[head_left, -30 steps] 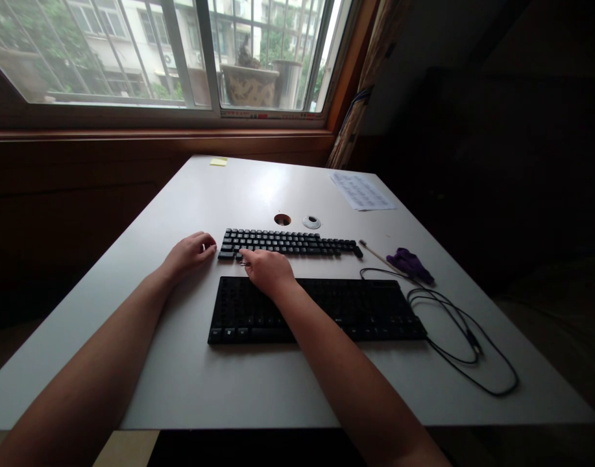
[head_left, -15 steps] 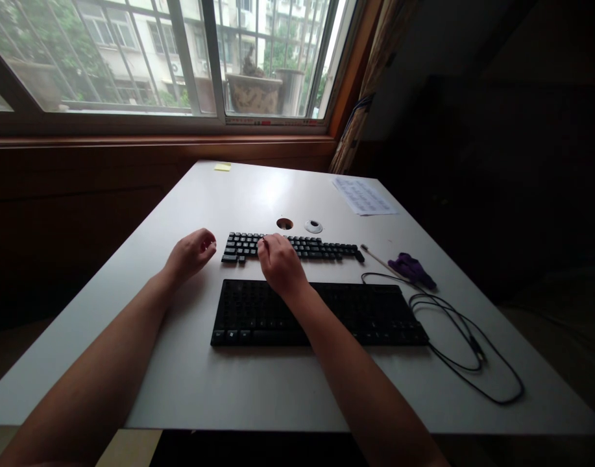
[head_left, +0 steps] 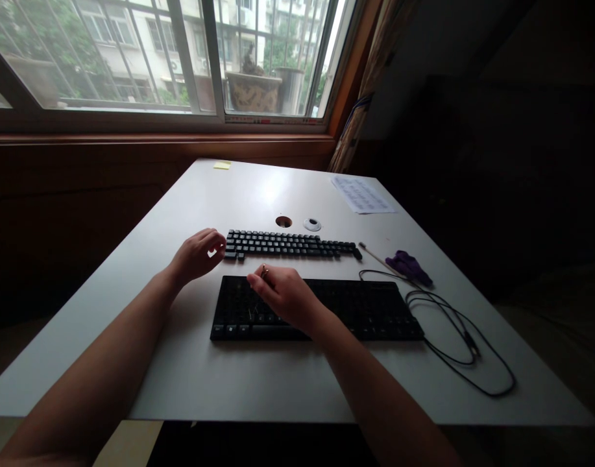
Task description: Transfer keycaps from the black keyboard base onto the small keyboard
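Observation:
Several loose black keycaps (head_left: 287,244) lie in rows on the desk, behind a black keyboard (head_left: 321,334) whose bottom-left keys are in place. My left hand (head_left: 200,253) is at the left end of the keycap rows, thumb and fingers curled together in a pinch. Its fingertips are against or very close to the end keycaps; what they hold, if anything, is hidden. My right hand (head_left: 290,295) is closed above the left half of the keyboard. It grips what looks like a wire keycap puller (head_left: 265,272), its thin wires hanging over the keys.
A black cable (head_left: 492,393) lies coiled right of the keyboard, near a purple cloth (head_left: 408,266) and a thin brush (head_left: 375,255). Behind the keycaps are a round desk hole (head_left: 283,222) and a white grommet (head_left: 312,224). Printed paper (head_left: 364,194) and a yellow sticky note (head_left: 222,165) lie farther back.
My right hand has come back from the keycap rows to above the keyboard, with the puller's wires now showing. My left hand has shifted slightly right, up to the end keycaps.

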The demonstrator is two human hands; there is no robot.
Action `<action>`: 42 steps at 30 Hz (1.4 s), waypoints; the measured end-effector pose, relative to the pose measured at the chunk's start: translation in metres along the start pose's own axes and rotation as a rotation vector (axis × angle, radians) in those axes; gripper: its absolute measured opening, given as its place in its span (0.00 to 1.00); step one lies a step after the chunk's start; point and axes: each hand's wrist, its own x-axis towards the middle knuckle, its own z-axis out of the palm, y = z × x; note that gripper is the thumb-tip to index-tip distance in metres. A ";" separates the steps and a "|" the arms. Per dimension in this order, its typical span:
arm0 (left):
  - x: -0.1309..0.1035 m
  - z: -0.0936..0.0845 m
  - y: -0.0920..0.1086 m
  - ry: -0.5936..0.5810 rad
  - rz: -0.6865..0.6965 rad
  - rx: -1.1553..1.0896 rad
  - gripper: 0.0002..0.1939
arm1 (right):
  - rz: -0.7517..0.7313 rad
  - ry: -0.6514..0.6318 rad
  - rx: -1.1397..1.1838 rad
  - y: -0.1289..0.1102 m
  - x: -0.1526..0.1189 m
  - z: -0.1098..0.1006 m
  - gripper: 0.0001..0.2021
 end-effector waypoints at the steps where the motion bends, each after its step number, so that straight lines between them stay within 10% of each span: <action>1: 0.000 0.000 0.000 -0.004 -0.002 -0.002 0.02 | -0.007 -0.005 0.016 0.000 -0.003 0.001 0.18; 13: 0.003 0.000 0.005 -0.071 0.024 0.026 0.03 | -0.172 -0.021 0.050 0.008 -0.011 0.020 0.16; 31: 0.005 0.002 0.011 -0.053 0.181 0.028 0.04 | 0.229 0.051 0.480 0.030 -0.008 0.024 0.16; 42: 0.005 0.003 0.011 -0.055 0.194 0.042 0.04 | -0.288 0.049 0.022 0.012 -0.013 0.029 0.15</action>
